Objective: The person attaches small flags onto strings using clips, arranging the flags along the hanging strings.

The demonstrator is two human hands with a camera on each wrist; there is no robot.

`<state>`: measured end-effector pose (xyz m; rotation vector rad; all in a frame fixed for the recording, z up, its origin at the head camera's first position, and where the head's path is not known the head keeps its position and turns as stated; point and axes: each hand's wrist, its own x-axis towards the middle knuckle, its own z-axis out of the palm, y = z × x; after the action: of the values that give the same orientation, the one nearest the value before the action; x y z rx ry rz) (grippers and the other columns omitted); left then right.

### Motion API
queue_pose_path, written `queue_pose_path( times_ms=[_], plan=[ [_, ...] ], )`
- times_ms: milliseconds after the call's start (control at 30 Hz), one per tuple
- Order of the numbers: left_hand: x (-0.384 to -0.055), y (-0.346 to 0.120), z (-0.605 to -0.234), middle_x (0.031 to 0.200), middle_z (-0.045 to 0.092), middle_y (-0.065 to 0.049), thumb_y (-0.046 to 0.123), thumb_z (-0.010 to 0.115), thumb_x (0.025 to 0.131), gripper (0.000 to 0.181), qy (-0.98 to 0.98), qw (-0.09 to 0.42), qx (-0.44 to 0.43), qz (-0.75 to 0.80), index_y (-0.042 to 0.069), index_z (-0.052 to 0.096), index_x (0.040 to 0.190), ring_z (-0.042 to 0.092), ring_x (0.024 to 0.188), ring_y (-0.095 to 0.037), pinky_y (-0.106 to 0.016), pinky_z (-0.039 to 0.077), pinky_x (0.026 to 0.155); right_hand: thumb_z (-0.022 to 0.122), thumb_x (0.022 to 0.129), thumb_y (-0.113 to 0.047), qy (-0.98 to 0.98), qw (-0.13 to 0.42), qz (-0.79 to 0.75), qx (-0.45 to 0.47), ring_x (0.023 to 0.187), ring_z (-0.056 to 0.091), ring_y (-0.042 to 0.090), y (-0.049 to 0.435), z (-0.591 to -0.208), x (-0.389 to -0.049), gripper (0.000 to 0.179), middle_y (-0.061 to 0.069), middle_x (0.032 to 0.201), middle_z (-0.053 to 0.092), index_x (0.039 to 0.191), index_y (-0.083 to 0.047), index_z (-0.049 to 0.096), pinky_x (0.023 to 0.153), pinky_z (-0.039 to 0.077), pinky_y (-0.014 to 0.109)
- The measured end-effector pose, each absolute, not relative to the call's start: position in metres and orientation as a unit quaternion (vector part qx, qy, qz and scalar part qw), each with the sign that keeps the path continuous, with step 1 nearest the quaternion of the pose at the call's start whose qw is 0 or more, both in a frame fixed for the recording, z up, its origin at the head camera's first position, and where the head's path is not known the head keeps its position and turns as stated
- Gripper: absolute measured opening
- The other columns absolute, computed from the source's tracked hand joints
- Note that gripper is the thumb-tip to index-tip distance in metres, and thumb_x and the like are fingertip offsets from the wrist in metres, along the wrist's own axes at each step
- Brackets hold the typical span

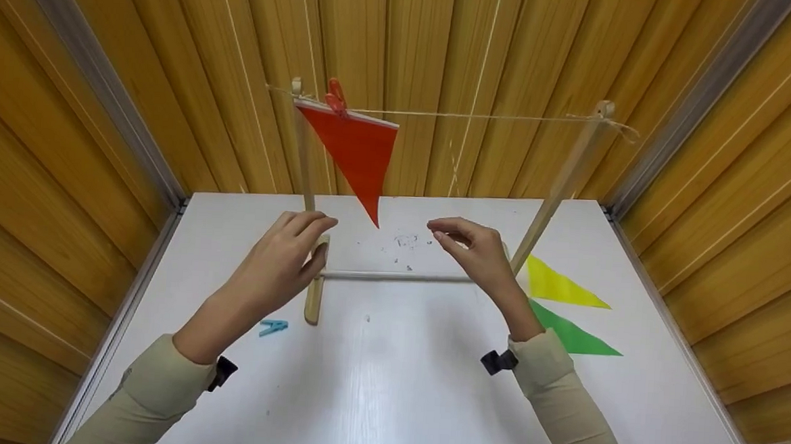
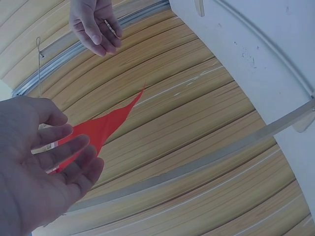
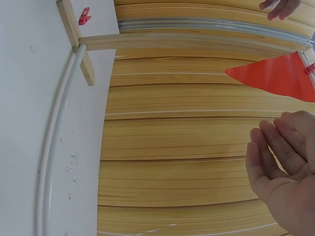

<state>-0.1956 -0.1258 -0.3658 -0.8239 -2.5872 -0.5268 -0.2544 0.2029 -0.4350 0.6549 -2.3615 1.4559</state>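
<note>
A red triangular pennant (image 1: 359, 149) hangs from a string (image 1: 469, 115) by a red clothespin (image 1: 336, 97), close to the left wooden post (image 1: 307, 170). My left hand (image 1: 282, 257) is below and left of the pennant, fingers loosely bent and holding nothing. To the right of the pennant's tip, my right hand (image 1: 478, 253) hovers with relaxed fingers and an empty palm, as the right wrist view also shows. In the left wrist view, the left fingers overlap part of the pennant (image 2: 106, 125). A second red clothespin (image 3: 84, 16) lies on the table beside the post's foot.
The right post (image 1: 560, 183) and a white rail (image 1: 399, 276) complete the frame on the white table (image 1: 373, 397). Yellow (image 1: 561, 287) and green (image 1: 572, 333) pennants lie at right, partly covered by the right arm. A blue clothespin (image 1: 273, 326) lies at left. Wood-patterned walls surround the table.
</note>
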Motion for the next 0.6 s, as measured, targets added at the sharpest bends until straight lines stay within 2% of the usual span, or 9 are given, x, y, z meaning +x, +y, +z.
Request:
queue_pose_path(
  times_ms=[133,433,600],
  plan=[
    [-0.190,-0.131,-0.377,0.133,0.062,-0.012,0.008,0.071,0.094,0.040,-0.923,0.185,-0.282,-0.188,0.008,0.062,0.133,0.058,0.119,-0.029,-0.039,0.057,0.095,0.069,0.098,-0.013,-0.821,0.146,0.503,0.228,0.105,0.071,0.015,0.203,-0.442,-0.252,0.021,0.002,0.115,0.075,0.118,-0.011,0.075,0.093,0.056,0.025],
    [-0.186,-0.134,-0.400,0.131,0.063,-0.012,0.008,0.073,0.092,0.043,-0.924,0.205,-0.279,-0.161,0.008,0.063,0.134,0.060,0.116,-0.029,-0.039,0.057,0.095,0.069,0.098,-0.013,-0.826,0.154,0.477,0.257,0.105,0.070,0.018,0.211,-0.458,-0.250,0.022,0.001,0.117,0.074,0.118,-0.009,0.075,0.093,0.058,0.033],
    [-0.189,-0.133,-0.414,0.130,0.064,-0.011,0.006,0.074,0.091,0.042,-0.924,0.199,-0.279,-0.169,0.008,0.064,0.131,0.060,0.115,-0.028,-0.038,0.058,0.094,0.069,0.098,-0.013,-0.846,0.160,0.436,0.262,0.108,0.070,0.019,0.217,-0.469,-0.247,0.021,0.002,0.118,0.074,0.118,-0.009,0.074,0.092,0.058,0.037]
  ],
)
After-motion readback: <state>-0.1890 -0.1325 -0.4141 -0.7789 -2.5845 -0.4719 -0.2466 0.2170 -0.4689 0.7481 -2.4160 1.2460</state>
